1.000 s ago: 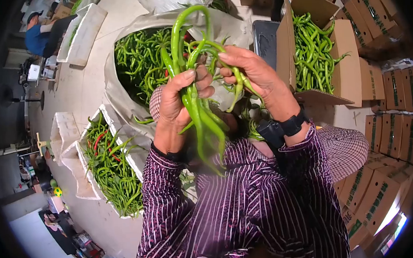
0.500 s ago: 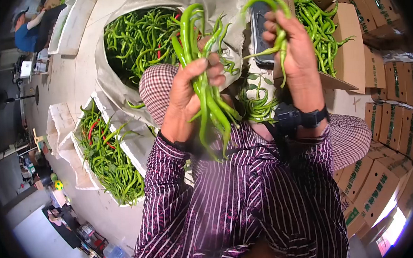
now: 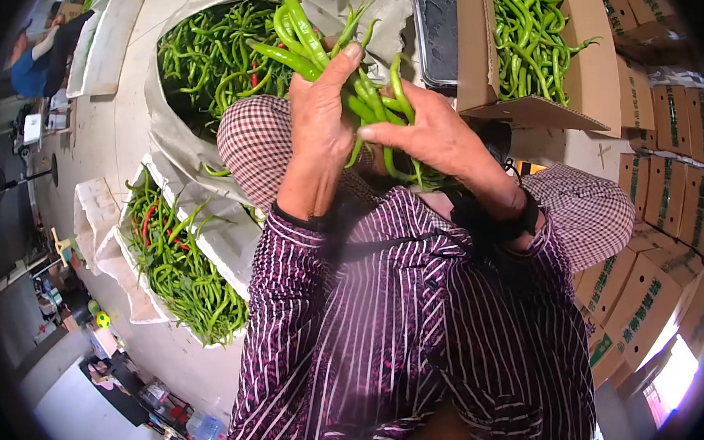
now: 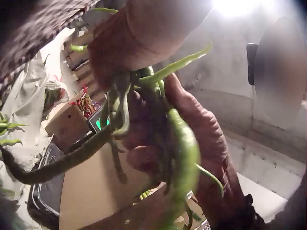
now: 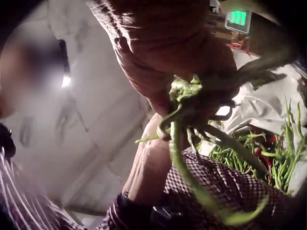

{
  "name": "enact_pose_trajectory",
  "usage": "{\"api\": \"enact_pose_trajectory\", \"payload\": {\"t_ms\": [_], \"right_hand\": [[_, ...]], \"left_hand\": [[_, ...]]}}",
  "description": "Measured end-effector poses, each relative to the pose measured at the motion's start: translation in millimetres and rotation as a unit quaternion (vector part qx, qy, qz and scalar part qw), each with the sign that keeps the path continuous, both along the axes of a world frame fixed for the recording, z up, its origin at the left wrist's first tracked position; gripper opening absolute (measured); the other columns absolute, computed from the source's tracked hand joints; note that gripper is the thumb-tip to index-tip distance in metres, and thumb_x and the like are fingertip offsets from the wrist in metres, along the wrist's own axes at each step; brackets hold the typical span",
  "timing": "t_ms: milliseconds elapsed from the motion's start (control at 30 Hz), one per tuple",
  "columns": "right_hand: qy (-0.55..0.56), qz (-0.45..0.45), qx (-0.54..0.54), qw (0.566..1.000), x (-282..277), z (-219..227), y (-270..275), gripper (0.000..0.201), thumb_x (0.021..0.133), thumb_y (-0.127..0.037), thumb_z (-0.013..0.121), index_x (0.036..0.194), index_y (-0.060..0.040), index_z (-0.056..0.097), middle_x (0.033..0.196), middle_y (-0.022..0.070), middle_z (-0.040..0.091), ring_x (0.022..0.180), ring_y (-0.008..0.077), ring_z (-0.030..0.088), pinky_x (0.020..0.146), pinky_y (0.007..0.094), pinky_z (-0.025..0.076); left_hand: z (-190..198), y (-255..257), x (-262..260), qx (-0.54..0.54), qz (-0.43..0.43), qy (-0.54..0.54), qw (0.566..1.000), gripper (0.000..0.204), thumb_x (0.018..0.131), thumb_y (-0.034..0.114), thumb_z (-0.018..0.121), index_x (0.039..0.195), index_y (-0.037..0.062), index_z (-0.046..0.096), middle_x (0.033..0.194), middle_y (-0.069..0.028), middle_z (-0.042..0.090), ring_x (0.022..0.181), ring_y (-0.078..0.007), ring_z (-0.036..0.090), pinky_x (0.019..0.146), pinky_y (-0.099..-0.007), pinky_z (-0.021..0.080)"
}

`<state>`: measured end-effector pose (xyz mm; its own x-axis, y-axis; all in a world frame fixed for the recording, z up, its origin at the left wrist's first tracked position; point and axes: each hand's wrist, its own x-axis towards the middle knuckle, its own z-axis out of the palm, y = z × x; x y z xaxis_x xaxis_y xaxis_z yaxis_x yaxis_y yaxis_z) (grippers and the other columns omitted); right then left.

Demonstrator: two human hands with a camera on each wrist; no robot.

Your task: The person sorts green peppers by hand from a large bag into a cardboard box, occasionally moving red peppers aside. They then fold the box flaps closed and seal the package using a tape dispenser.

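Note:
In the head view the left hand (image 3: pixel 320 115) grips a bunch of long green peppers (image 3: pixel 302 31), thumb across them, their upper ends sticking out above. Close against it, the right hand (image 3: pixel 435 134) has its thumb and fingers round the lower part of the bunch, with peppers (image 3: pixel 377 101) between the two hands. Both hands meet around the peppers in the left wrist view, where one green pepper (image 4: pixel 184 148) hangs down. Stem ends (image 5: pixel 186 88) and a curved pepper (image 5: pixel 184 172) show below a hand in the right wrist view.
An open sack (image 3: pixel 155 103) of green and some red peppers lies ahead. A white foam box (image 3: pixel 230 264) of peppers is at the left, a cardboard box (image 3: pixel 478 47) of peppers at the right beside a black scale (image 3: pixel 439 29). Stacked cartons (image 3: pixel 646 303) stand far right; a person (image 3: pixel 32 70) sits upper left.
The right hand, with its few peppers, moved away to the right and then came back down against the left hand. The bunch now tilts up and left.

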<state>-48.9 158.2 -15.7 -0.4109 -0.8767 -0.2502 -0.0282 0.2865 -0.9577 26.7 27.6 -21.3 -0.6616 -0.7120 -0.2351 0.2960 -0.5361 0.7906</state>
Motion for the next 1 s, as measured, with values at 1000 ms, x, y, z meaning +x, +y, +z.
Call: {"api": "enact_pose_trajectory", "payload": {"t_ms": [1000], "right_hand": [[-0.574,0.016,-0.421,0.702,-93.8,6.0,50.0,0.058,0.092,-0.019,0.046,0.142,0.0066,0.03,0.134,0.0222,0.05,0.11,0.0292,0.058,0.097,0.0439,0.045]], "left_hand": [[-13.6,-4.7,16.1,0.12,-0.083,0.02,0.989,0.023,0.089,0.008,0.062,0.11,0.0033,0.054,0.086,-0.0029,0.054,0.071,-0.0106,0.05,0.058,-0.0224,0.045]]}}
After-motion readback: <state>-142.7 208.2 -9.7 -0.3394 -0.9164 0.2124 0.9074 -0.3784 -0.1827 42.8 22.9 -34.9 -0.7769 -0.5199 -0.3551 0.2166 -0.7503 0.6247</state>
